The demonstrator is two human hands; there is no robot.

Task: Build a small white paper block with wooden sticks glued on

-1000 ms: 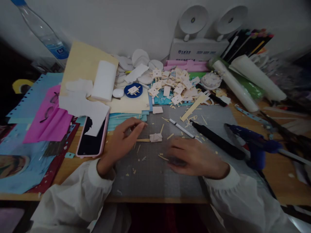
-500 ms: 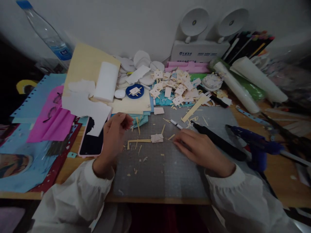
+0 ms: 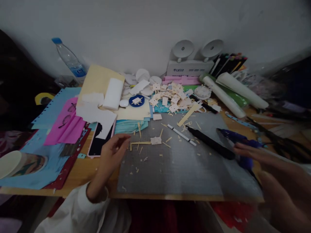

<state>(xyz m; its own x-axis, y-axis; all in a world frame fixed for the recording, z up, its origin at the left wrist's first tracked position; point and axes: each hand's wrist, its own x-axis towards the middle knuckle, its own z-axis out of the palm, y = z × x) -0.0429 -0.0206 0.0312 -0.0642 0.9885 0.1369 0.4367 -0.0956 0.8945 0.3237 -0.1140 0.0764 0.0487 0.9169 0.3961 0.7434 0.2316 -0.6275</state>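
Note:
My left hand (image 3: pixel 113 153) hovers by the left edge of the grey cutting mat (image 3: pixel 179 174), fingers loosely bent, a gap between them and the thumb, and nothing visible in it. Just right of it lies a small off-white paper piece (image 3: pixel 155 140) with thin pale strips (image 3: pixel 141 143) beside it. My right hand (image 3: pixel 279 181) is raised close to the camera at the right, blurred, with fingers stretched out. Its fingertips overlap the view of a blue glue gun (image 3: pixel 239 137). A black pen-like tool (image 3: pixel 211 142) and a white pen (image 3: pixel 181 134) rest on the mat.
Behind the mat is a heap of small paper pieces with dots (image 3: pixel 175 95). A phone (image 3: pixel 100 147) partly under torn paper, pink paper (image 3: pixel 68 126) with glasses, and a paper cup (image 3: pixel 24 163) are at left. Paper rolls (image 3: pixel 223 95) and scissors (image 3: pixel 269 137) lie at right.
My right hand has left the middle of the mat and swung right, toward the camera, fingers now extended. The left hand stays near the mat's left edge. The view has shifted.

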